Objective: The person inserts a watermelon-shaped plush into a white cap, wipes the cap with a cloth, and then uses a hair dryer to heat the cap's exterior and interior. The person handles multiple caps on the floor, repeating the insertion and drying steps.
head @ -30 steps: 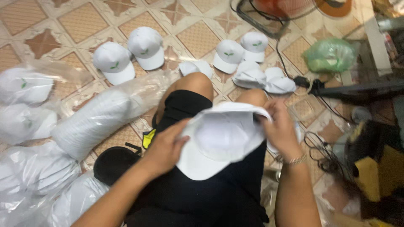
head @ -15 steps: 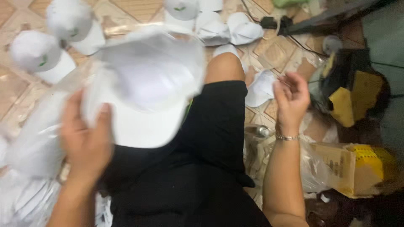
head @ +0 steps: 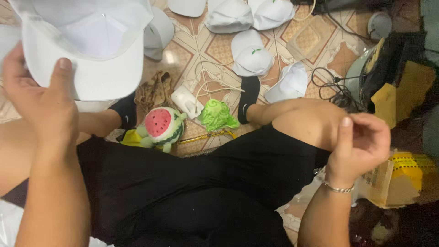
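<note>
Left hand [head: 39, 107] pinches the brim of a white baseball cap [head: 87, 45] raised over the left knee (crown toward camera); right hand [head: 361, 144] loosely curled, holding nothing visible; step judged cap inspection, next needing the right hand's support.

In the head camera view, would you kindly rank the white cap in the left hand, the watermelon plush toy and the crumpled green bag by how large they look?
1. White cap, largest by far, though it is nearest the camera.
2. Watermelon plush toy.
3. Crumpled green bag, only slightly smaller than the toy; those two are too close to rank surely.
</note>
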